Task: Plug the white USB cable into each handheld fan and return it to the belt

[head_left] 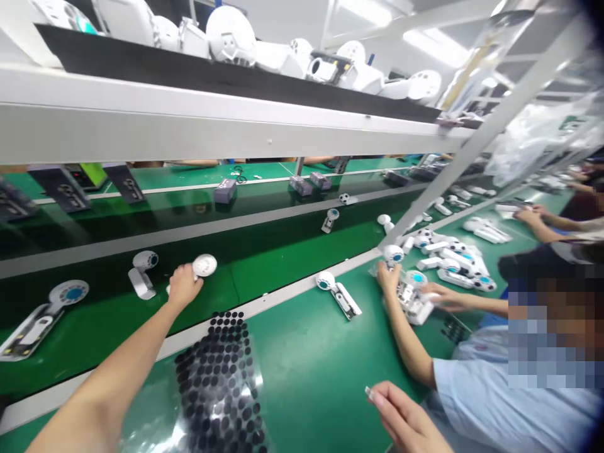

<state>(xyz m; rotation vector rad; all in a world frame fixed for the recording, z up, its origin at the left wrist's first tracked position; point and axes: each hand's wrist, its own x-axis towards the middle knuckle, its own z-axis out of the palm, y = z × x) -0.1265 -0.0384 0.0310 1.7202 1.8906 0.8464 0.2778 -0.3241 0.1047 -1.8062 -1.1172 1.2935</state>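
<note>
My left hand (183, 289) reaches over the green conveyor belt, its fingers closed round a white device with a round head (204, 265). Most of that device's body is hidden by the hand. At the lower right, my right hand (408, 418) pinches a small whitish piece (369, 393) between thumb and finger; its kind is too small to make out. Between my arms lies a clear plastic sheet with rows of black round pads (221, 377). Another white device with a blue-marked round head (344, 301) rests on the green table.
More white devices lie on the belt, one at far left (70, 292). On my right, a co-worker's hands (389, 277) handle a device beside a pile of devices (455, 258). A shelf (236, 123) spans above the belt, with a slanted post (448, 170). Purple boxes (225, 190) stand behind.
</note>
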